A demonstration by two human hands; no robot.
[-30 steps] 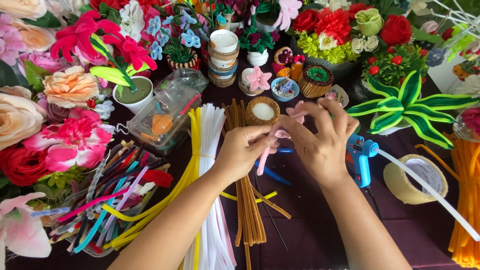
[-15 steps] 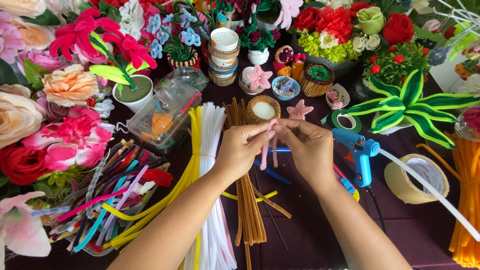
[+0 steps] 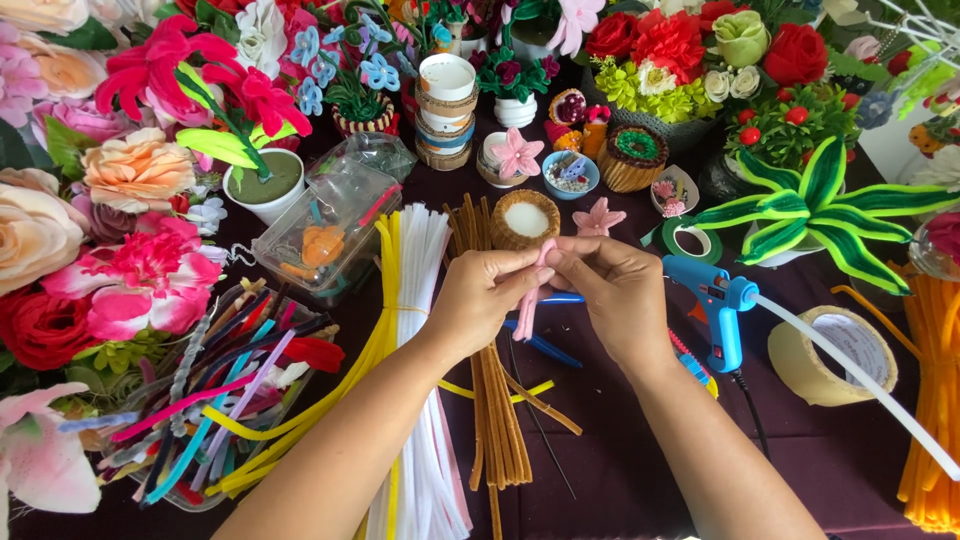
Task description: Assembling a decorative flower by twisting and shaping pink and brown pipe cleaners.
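My left hand (image 3: 487,298) and my right hand (image 3: 614,294) meet over the middle of the dark table, fingertips pinched together on a pink pipe cleaner (image 3: 527,308) folded into a hanging loop. Under my hands lie bundles of white pipe cleaners (image 3: 424,260), yellow pipe cleaners (image 3: 383,330) and brown pipe cleaners (image 3: 500,420). A small woven pot with white filling (image 3: 526,218) stands just beyond my fingers, and a pink pipe-cleaner flower (image 3: 600,217) lies beside it.
A blue glue gun (image 3: 718,305) with a white stick lies right of my right hand, a tape roll (image 3: 834,354) further right. A clear tub of mixed pipe cleaners (image 3: 215,400) sits at left. Handmade flowers ring the table; orange pipe cleaners (image 3: 932,400) at far right.
My hands have closed in together and lowered slightly; the right hand's spread fingers have come down to pinch the pink pipe cleaner with the left.
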